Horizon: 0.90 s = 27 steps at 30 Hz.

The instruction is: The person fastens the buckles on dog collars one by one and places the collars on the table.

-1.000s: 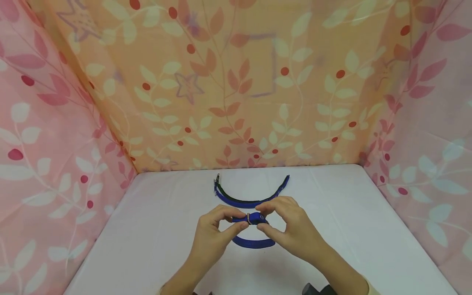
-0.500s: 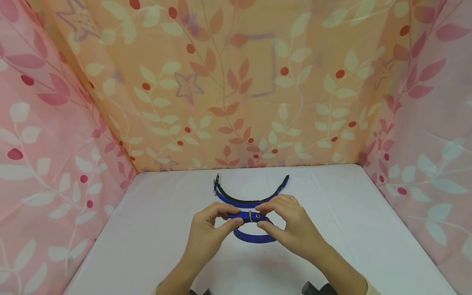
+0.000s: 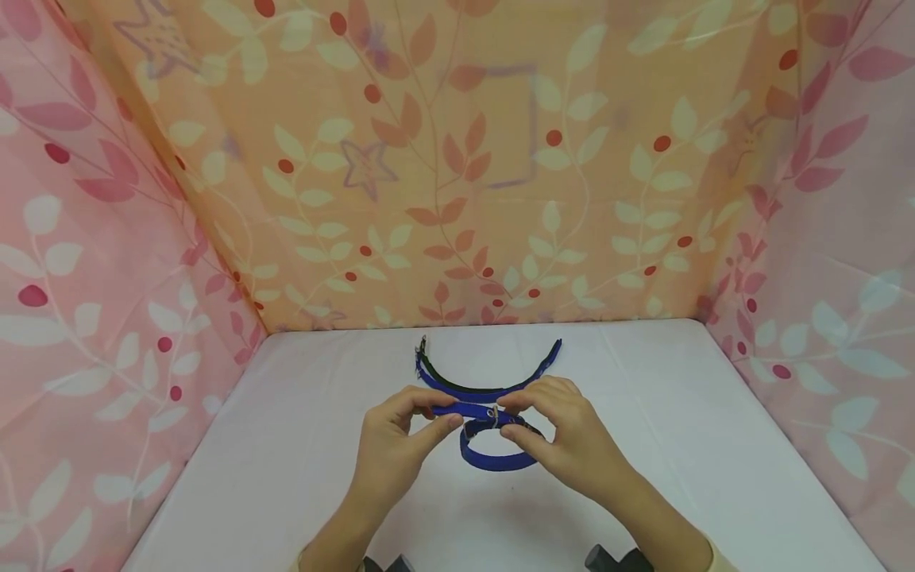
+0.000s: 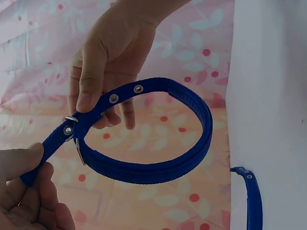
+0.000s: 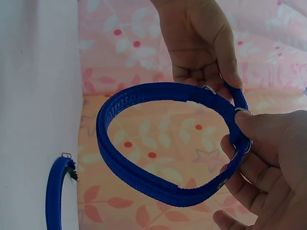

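One blue strap (image 4: 144,173), held above the white table (image 3: 286,445), bent into a closed loop; its end runs through silvery metal fittings (image 4: 72,119), metal-rimmed eyelets (image 4: 113,98) dot the narrow part, a thicker layer lines the broad curve. Left hand (image 3: 391,441) pinches the strap's tip between thumb and fingers; right hand (image 3: 572,433) pinches it beside the fittings, partly covering them. Beyond the strap, a second strap (image 3: 457,392), blue with a dark inner edge, lies in an open arc, cut off in both wrist views. Nearer the person than the strap, dark objects (image 3: 618,560), cropped, kind unclear. Leaf-print cloth (image 3: 457,199) stands behind it.
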Tool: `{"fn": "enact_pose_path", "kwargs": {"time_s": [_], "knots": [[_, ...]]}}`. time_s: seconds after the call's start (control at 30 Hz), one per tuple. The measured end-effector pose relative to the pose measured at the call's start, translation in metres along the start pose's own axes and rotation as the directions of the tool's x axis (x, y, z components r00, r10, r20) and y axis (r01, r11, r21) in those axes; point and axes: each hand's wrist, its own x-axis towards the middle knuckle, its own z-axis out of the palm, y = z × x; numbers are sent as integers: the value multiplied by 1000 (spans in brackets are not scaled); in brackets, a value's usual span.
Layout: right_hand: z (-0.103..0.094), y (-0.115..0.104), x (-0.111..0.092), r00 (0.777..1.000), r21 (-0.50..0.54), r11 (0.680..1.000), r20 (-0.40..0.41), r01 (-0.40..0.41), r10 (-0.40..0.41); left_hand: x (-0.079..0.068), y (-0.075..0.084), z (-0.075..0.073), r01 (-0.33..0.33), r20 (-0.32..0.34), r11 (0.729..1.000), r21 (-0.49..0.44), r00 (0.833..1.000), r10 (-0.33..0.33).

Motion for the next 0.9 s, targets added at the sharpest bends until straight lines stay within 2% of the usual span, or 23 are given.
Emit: {"fn": "enact_pose_path", "kwargs": {"time_s": [0.2,0.33,0.47,0.53,0.6,0.73,0.9], "knots": [[0,1,0,1000,-1,1000,-4,-31,31,2,1,-2,8,-17,999,-36,1000,-8],[1,2,0,999,14,1000,-30,-25,25,2,0,-1,16,6,998,-64,1000,-16],[0,2,-1,997,55,998,-58,-44,48,2,-3,4,96,82,993,-74,993,-90],[0,1,-2,996,78,995,-69,-60,65,2,-5,7,151,126,987,-51,981,-144],[0,0,-2,994,103,992,-75,-70,78,1,-7,11,170,165,985,-32,973,-163],[-1,-3,-1,991,150,984,-80,-97,109,-1,-10,16,122,193,992,-11,974,-118],[-2,-5,-1,988,178,976,-66,-126,140,-6,-11,21,79,191,994,-70,979,-65]]}}
